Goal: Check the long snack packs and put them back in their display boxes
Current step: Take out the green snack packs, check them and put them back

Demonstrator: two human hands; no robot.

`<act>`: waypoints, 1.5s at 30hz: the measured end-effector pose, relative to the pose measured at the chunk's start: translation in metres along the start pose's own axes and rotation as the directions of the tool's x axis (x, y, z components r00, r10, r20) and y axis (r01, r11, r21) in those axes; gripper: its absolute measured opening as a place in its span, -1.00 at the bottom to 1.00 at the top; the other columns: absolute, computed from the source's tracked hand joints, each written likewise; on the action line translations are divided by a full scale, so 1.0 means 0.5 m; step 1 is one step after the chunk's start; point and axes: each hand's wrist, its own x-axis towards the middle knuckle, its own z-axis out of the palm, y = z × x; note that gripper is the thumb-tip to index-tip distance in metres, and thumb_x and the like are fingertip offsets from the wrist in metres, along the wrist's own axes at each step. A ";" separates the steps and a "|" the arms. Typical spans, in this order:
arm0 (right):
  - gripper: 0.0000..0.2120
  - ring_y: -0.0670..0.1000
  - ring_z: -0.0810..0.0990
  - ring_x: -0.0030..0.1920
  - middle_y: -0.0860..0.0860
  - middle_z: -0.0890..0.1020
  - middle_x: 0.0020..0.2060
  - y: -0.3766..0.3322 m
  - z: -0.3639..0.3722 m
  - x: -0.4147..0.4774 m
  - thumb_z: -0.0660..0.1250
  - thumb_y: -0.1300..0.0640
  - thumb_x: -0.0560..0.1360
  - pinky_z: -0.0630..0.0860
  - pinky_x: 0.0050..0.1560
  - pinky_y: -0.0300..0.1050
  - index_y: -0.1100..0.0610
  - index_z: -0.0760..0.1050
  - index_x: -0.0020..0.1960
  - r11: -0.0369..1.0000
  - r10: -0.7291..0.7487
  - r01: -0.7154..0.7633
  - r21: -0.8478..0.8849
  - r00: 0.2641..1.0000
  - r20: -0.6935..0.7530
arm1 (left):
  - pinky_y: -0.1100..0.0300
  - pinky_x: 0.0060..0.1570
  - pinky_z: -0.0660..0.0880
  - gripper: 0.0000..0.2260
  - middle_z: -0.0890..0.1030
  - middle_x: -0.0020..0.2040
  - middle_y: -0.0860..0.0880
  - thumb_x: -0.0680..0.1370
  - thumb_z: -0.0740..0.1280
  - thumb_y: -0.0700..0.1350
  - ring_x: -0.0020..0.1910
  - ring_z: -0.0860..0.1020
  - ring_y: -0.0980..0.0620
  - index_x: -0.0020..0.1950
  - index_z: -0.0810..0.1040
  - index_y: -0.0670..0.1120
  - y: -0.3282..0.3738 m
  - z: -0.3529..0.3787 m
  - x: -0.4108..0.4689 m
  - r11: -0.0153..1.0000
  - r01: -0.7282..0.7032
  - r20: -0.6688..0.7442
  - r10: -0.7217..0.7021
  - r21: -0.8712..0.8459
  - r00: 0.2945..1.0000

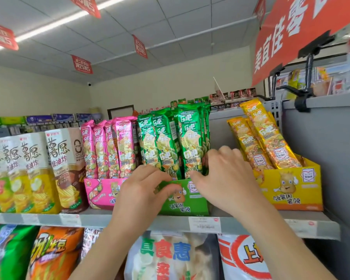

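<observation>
A: Where were the green snack packs point(164, 142)?
B: Upright in the green display box point(190, 207), between pink box point(101, 190) and yellow box point(291, 190). Left hand point(141, 190) pinched its front rim; right hand point(226, 178) curled round the rightmost packs.

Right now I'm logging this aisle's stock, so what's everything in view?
green snack packs: several, green, upright in green display box, centre
pink snack packs: several, pink, in pink display box, left
yellow snack packs: several, yellow, leaning in yellow display box, right
chip cartons: about four, white-yellow, one brown, far left
large bags: several, mixed, bottom row
banners: several, red, overhead
left hand: one, holding green display box front
right hand: one, gripping green snack packs
</observation>
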 end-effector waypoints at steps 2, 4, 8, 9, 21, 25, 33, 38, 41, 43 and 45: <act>-0.63 0.05 0.26 -0.04 -0.02 0.26 -0.16 -0.006 0.004 -0.005 0.19 -0.26 0.48 0.23 -0.11 -0.03 0.05 0.26 -0.06 1.000 -0.006 0.006 0.009 1.000 -0.005 | 0.06 -0.22 0.51 -0.73 0.62 -0.21 -0.06 0.41 0.48 0.04 -0.21 0.59 -0.08 -0.19 0.69 -0.18 0.000 -0.016 0.003 0.998 -0.012 -0.037 0.014 0.056 0.999; -0.62 0.02 0.21 -0.07 -0.03 0.26 -0.15 -0.007 0.008 -0.012 0.17 -0.26 0.48 0.22 -0.11 -0.07 0.06 0.29 -0.03 1.000 -0.011 0.012 0.018 1.000 -0.023 | 0.15 -0.07 0.47 -0.72 0.60 -0.12 -0.09 0.47 0.42 0.05 -0.11 0.55 -0.08 -0.10 0.67 -0.18 0.013 -0.038 0.027 0.996 -0.047 -0.114 0.055 0.072 0.992; -0.70 0.05 0.34 0.02 -0.05 0.29 -0.12 -0.008 0.013 -0.021 0.17 -0.19 0.52 0.25 -0.10 -0.09 0.04 0.23 -0.04 0.995 -0.051 0.054 0.079 0.998 -0.031 | 0.13 0.27 0.34 -0.55 0.52 0.25 -0.15 0.54 0.34 0.08 0.23 0.46 -0.12 0.32 0.51 -0.17 0.064 -0.063 0.144 0.985 -0.103 -0.136 0.122 0.139 0.983; -0.71 0.05 0.37 0.01 -0.05 0.30 -0.13 -0.010 0.011 -0.022 0.17 -0.17 0.53 0.26 -0.12 -0.09 0.03 0.21 -0.05 0.993 -0.062 0.065 0.095 0.998 -0.030 | 0.08 0.33 0.33 -0.49 0.48 0.33 -0.13 0.56 0.29 0.12 0.31 0.42 -0.12 0.40 0.44 -0.16 0.072 -0.063 0.175 0.981 -0.080 -0.071 0.094 0.176 0.993; -0.66 0.04 0.48 0.08 -0.05 0.46 -0.03 0.022 -0.089 0.132 0.26 0.07 0.57 0.42 0.14 -0.01 -0.04 0.42 0.34 0.917 -0.061 0.196 0.348 0.930 -0.362 | -0.04 0.16 0.40 -0.58 0.60 0.16 -0.13 0.59 0.15 0.07 0.12 0.53 -0.18 0.28 0.51 -0.19 0.039 -0.026 0.192 0.977 -0.005 0.129 -0.024 0.215 0.991; -0.64 0.08 0.24 0.29 -0.05 0.29 0.06 0.021 -0.076 0.175 0.35 -0.08 0.53 0.25 0.22 -0.07 -0.12 0.48 0.31 0.965 -0.097 0.123 0.232 0.988 -0.120 | -0.02 0.18 0.38 -0.59 0.59 0.19 -0.13 0.60 0.12 0.03 0.16 0.52 -0.15 0.28 0.50 -0.20 0.041 -0.027 0.185 0.979 -0.009 0.114 -0.014 0.204 0.993; -0.84 0.04 0.44 0.22 -0.08 0.55 0.09 -0.003 -0.070 0.171 0.43 0.09 0.49 0.35 0.24 0.02 -0.16 0.51 -0.11 0.891 -0.193 0.290 0.349 0.938 -0.287 | 0.08 0.17 0.30 -0.61 0.59 0.18 -0.08 0.60 0.09 0.03 0.18 0.50 -0.08 0.28 0.50 -0.16 0.034 -0.038 0.182 0.980 0.025 0.117 -0.049 0.199 0.992; -0.86 -0.04 0.53 -0.14 -0.09 0.59 -0.16 -0.013 -0.068 0.174 0.30 0.24 0.56 0.43 -0.11 -0.11 0.01 0.48 -0.05 0.757 -0.130 0.378 0.533 0.886 -0.444 | 0.09 0.16 0.29 -0.63 0.59 0.15 -0.07 0.60 0.11 0.02 0.15 0.49 -0.06 0.26 0.49 -0.16 0.022 -0.041 0.174 0.981 0.016 0.102 -0.037 0.195 0.994; -0.88 -0.04 0.48 -0.23 -0.15 0.47 -0.23 -0.020 -0.090 0.183 0.19 0.31 0.59 0.39 -0.18 -0.12 0.13 0.44 0.02 0.695 -0.038 0.475 0.540 0.774 -0.632 | 0.09 0.18 0.28 -0.63 0.59 0.16 -0.09 0.60 0.13 0.01 0.15 0.47 -0.06 0.26 0.48 -0.18 0.018 -0.043 0.172 0.982 0.015 0.093 -0.032 0.186 0.995; -0.86 -0.14 0.41 -0.28 -0.16 0.39 -0.23 -0.024 -0.113 0.189 0.13 0.34 0.59 0.34 -0.21 -0.19 0.15 0.37 0.04 0.665 0.052 0.550 0.505 0.641 -0.766 | 0.08 0.19 0.29 -0.62 0.58 0.18 -0.09 0.60 0.12 0.02 0.17 0.47 -0.07 0.28 0.48 -0.18 0.017 -0.045 0.173 0.984 0.019 0.099 -0.037 0.174 0.994; -0.84 -0.21 0.37 -0.18 -0.07 0.39 -0.16 -0.019 -0.130 0.189 0.08 0.40 0.58 0.32 -0.12 -0.28 0.18 0.30 0.03 0.635 0.154 0.627 0.452 0.471 -0.869 | 0.06 0.20 0.30 -0.60 0.57 0.21 -0.10 0.59 0.11 0.04 0.19 0.46 -0.08 0.30 0.47 -0.17 0.016 -0.046 0.173 0.986 0.028 0.111 -0.047 0.166 0.993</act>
